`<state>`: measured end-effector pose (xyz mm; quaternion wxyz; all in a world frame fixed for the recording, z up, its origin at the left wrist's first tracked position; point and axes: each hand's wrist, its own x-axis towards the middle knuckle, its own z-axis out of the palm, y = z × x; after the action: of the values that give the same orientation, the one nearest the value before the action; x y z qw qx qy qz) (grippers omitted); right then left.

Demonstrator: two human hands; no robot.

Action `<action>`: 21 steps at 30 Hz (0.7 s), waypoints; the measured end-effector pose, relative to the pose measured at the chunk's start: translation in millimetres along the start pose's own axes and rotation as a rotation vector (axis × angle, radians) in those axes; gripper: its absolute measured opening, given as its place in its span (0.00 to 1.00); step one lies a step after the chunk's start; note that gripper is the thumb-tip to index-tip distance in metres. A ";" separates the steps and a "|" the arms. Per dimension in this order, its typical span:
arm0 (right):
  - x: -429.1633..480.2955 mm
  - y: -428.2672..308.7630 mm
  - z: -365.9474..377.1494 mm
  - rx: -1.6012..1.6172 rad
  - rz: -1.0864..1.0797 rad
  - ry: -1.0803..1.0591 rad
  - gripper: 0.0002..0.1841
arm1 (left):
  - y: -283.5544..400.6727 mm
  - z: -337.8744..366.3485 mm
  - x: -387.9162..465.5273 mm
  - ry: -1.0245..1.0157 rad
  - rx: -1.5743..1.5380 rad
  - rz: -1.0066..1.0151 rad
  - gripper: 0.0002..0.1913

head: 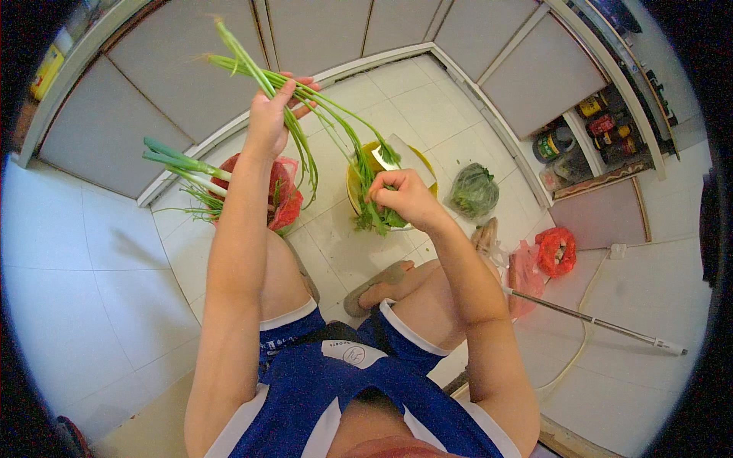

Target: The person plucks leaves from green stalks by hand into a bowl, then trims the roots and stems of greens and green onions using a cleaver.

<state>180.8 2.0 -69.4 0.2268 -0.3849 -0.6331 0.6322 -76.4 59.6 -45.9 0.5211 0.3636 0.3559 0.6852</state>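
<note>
My left hand (270, 120) is raised and holds several long green stems (246, 67) between thumb and fingers. Their thin roots point to the upper left. Some stems arch to the right and end in leafy tops (363, 166); others droop below the hand. My right hand (408, 199), fingers curled together, pinches leafy greens at the near side of a yellow-rimmed bin (430, 162). What lies between those fingertips is partly hidden. A pale, flat piece (404, 150) shows inside the bin.
Left of the bin, a red plastic bag (289, 210) sits with leeks (192, 166) beside it, partly behind my left forearm. A bagged green vegetable (474, 192) lies on the floor at right, near a red mesh bag (555, 252) and a metal pole (590, 319). Cabinets surround the floor.
</note>
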 end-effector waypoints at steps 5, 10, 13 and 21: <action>-0.5 -4.6 4.3 0.064 0.019 -0.073 0.06 | -1.4 -9.4 3.2 -0.008 -0.061 -0.002 0.08; -1.1 2.0 1.5 0.392 0.044 -0.173 0.04 | -1.7 -9.0 4.0 -0.006 -0.091 0.005 0.08; -2.5 -0.3 3.3 0.413 0.075 -0.172 0.04 | 0.1 -10.7 5.4 0.018 -0.097 0.048 0.09; 0.5 0.4 -3.8 0.394 0.065 -0.029 0.08 | 1.7 -12.3 6.0 0.089 -0.132 0.108 0.09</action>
<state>183.6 4.7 -69.6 0.2680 -0.3442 -0.4873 0.7564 -89.0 63.7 -49.6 0.4900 0.3164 0.3127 0.7497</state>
